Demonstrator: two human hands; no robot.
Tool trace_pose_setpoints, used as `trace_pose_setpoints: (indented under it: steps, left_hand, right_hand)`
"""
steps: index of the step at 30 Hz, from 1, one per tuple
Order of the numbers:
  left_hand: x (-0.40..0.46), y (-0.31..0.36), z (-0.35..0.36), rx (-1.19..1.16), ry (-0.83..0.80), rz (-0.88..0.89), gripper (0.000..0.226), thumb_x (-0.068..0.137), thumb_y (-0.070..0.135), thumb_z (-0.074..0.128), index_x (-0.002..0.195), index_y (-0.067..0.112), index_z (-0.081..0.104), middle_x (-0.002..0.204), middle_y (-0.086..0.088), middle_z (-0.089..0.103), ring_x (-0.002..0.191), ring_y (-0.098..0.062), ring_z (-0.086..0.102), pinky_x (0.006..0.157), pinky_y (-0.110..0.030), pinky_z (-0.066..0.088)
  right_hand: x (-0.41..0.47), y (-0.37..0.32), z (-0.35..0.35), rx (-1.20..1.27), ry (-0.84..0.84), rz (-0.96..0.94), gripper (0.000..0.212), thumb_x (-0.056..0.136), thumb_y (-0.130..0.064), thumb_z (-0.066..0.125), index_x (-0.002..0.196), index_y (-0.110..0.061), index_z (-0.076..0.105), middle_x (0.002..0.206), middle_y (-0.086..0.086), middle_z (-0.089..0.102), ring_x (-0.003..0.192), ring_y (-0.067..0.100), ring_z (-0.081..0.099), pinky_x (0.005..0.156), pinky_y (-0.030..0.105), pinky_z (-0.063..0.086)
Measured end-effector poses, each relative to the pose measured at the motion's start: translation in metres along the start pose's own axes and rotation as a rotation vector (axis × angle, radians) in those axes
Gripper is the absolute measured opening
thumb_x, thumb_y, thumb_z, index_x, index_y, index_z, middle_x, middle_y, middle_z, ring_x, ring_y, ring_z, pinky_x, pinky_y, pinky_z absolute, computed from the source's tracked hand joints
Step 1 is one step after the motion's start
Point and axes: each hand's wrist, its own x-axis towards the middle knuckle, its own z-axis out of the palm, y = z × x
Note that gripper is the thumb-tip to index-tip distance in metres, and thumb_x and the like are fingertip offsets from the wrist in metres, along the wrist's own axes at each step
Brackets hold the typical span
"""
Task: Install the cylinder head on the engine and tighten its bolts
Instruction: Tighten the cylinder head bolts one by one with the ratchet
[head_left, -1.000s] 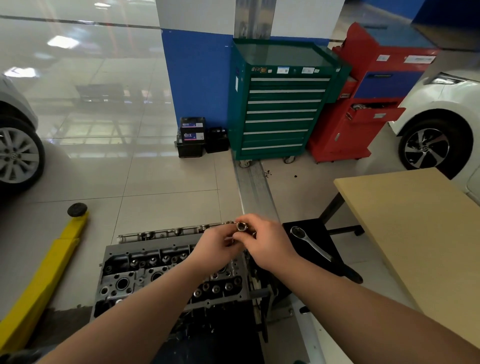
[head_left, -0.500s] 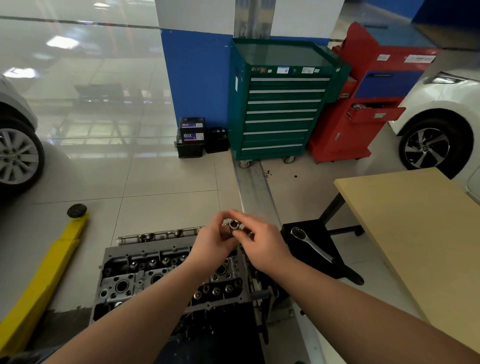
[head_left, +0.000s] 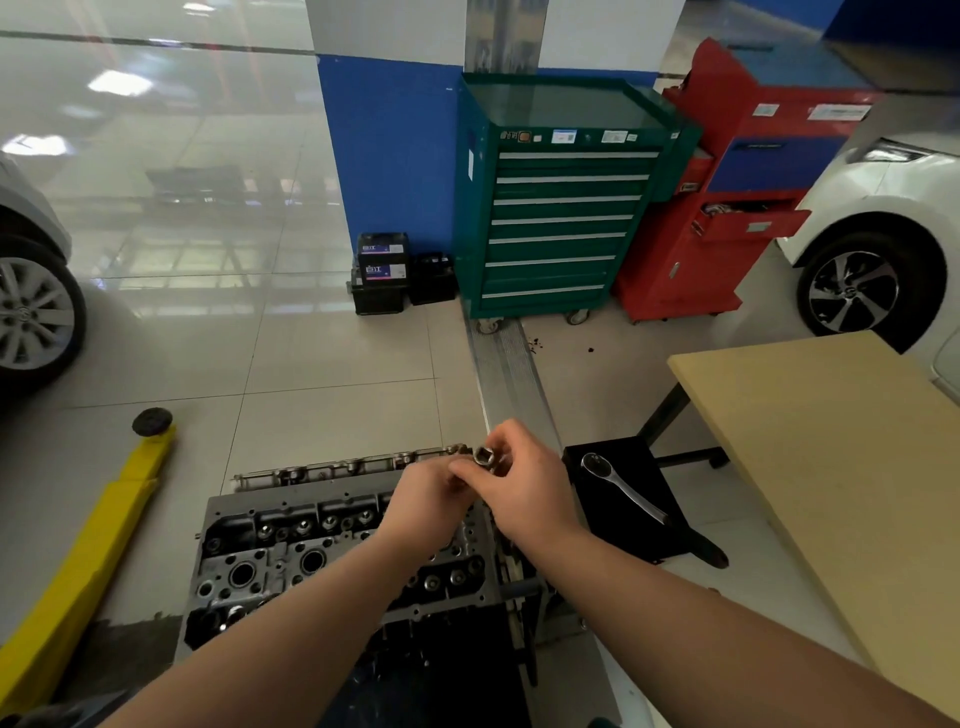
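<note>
Cylinder head (head_left: 332, 551) on engine, tiled wkshop floor (head_left: 322, 364), green tool cab (head_left: 556, 208)

The socket (head_left: 485, 457) is bright polished metal with a dark square hole, pinched between the fingers (head_left: 470, 470) of both hands. The cylinder head (head_left: 291, 551) is dull grey cast metal, rough and matt, its small bolts shinier. The ratchet (head_left: 621, 488) is smooth chrome, glossy, lying on a matt black stool (head_left: 613, 530). The tabletop (head_left: 831, 467) looks like pale wood laminate, smooth and matt. The floor (head_left: 208, 260) is glossy tile, mirroring lights. The green cabinet (head_left: 550, 208) and red cabinet (head_left: 727, 218) are painted sheet metal with a satin sheen. The lift arm (head_left: 88, 561) is yellow painted metal.
</note>
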Motion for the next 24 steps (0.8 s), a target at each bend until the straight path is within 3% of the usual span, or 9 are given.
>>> trace_pose_setpoints:
  steps: [3, 5, 9, 13, 15, 17, 19, 22, 24]
  left_hand:
    - [0.002, -0.002, -0.007, -0.032, -0.088, 0.077, 0.044, 0.098, 0.009, 0.062, 0.084, 0.05, 0.067, 0.078, 0.021, 0.072, 0.068, -0.002, 0.067, 0.06, -0.017, 0.048]
    - [0.001, -0.001, -0.009, -0.07, -0.121, 0.103, 0.048, 0.098, 0.008, 0.063, 0.094, 0.055, 0.065, 0.088, 0.027, 0.073, 0.08, 0.003, 0.069, 0.069, -0.01, 0.048]
    - [-0.004, -0.005, 0.002, -0.067, -0.04, 0.072, 0.037, 0.088, 0.008, 0.074, 0.11, 0.038, 0.07, 0.106, 0.021, 0.069, 0.101, 0.004, 0.066, 0.086, -0.01, 0.051]
    - [-0.004, -0.006, 0.005, -0.01, 0.053, -0.069, 0.02, 0.089, 0.014, 0.073, 0.1, 0.03, 0.075, 0.087, 0.015, 0.074, 0.083, 0.003, 0.068, 0.071, -0.018, 0.055]
    - [0.0, -0.005, 0.002, 0.093, 0.041, -0.012, 0.023, 0.093, 0.015, 0.069, 0.086, 0.037, 0.071, 0.072, 0.015, 0.07, 0.072, 0.0, 0.065, 0.06, -0.022, 0.049]
    - [0.002, -0.005, -0.004, 0.081, -0.021, 0.021, 0.035, 0.097, 0.016, 0.066, 0.082, 0.048, 0.063, 0.07, 0.012, 0.07, 0.066, -0.011, 0.065, 0.057, -0.032, 0.052]
    - [0.004, -0.006, -0.009, 0.026, -0.067, 0.025, 0.033, 0.1, 0.019, 0.067, 0.088, 0.05, 0.064, 0.077, 0.013, 0.074, 0.068, -0.014, 0.069, 0.065, -0.037, 0.057]
    - [0.004, -0.009, -0.011, -0.037, -0.113, 0.01, 0.024, 0.1, 0.023, 0.069, 0.098, 0.047, 0.068, 0.091, 0.018, 0.077, 0.084, -0.009, 0.074, 0.079, -0.033, 0.059]
    - [0.003, -0.009, -0.009, -0.06, -0.118, 0.001, 0.024, 0.101, 0.027, 0.068, 0.1, 0.051, 0.068, 0.094, 0.019, 0.077, 0.086, -0.011, 0.074, 0.08, -0.034, 0.06]
  right_hand:
    - [-0.004, 0.005, -0.002, 0.043, -0.11, -0.085, 0.039, 0.099, -0.038, 0.067, 0.136, -0.03, 0.062, 0.127, -0.016, 0.067, 0.109, 0.001, 0.062, 0.094, 0.026, 0.054]
    - [-0.008, 0.008, -0.002, 0.068, -0.147, -0.094, 0.041, 0.102, -0.025, 0.063, 0.143, -0.025, 0.061, 0.133, -0.009, 0.067, 0.119, 0.006, 0.062, 0.103, 0.031, 0.053]
    - [-0.009, 0.014, 0.001, 0.116, -0.095, -0.035, 0.028, 0.096, -0.023, 0.071, 0.121, -0.036, 0.067, 0.107, -0.017, 0.073, 0.102, -0.003, 0.067, 0.089, 0.023, 0.058]
    - [-0.001, 0.008, 0.006, 0.077, -0.05, 0.039, 0.024, 0.086, -0.039, 0.081, 0.093, -0.044, 0.059, 0.086, -0.018, 0.07, 0.083, -0.004, 0.067, 0.071, 0.015, 0.054]
    - [0.004, 0.006, 0.006, 0.058, -0.04, 0.054, 0.024, 0.083, -0.045, 0.081, 0.096, -0.041, 0.062, 0.085, -0.019, 0.069, 0.081, -0.004, 0.065, 0.069, 0.016, 0.052]
    - [0.005, 0.006, 0.002, 0.077, -0.082, 0.037, 0.033, 0.086, -0.048, 0.078, 0.116, -0.041, 0.067, 0.098, -0.024, 0.069, 0.09, -0.005, 0.065, 0.076, 0.013, 0.052]
    - [0.004, 0.008, -0.001, 0.119, -0.157, 0.001, 0.045, 0.095, -0.039, 0.071, 0.138, -0.039, 0.062, 0.118, -0.025, 0.068, 0.105, -0.004, 0.064, 0.09, 0.015, 0.052]
    - [0.004, 0.009, -0.003, 0.141, -0.175, 0.006, 0.039, 0.1, -0.022, 0.066, 0.137, -0.034, 0.066, 0.119, -0.017, 0.072, 0.109, -0.002, 0.065, 0.098, 0.024, 0.055]
    - [0.004, 0.009, -0.004, 0.132, -0.198, 0.006, 0.041, 0.1, -0.022, 0.066, 0.139, -0.037, 0.064, 0.118, -0.019, 0.071, 0.11, -0.002, 0.064, 0.098, 0.022, 0.053]
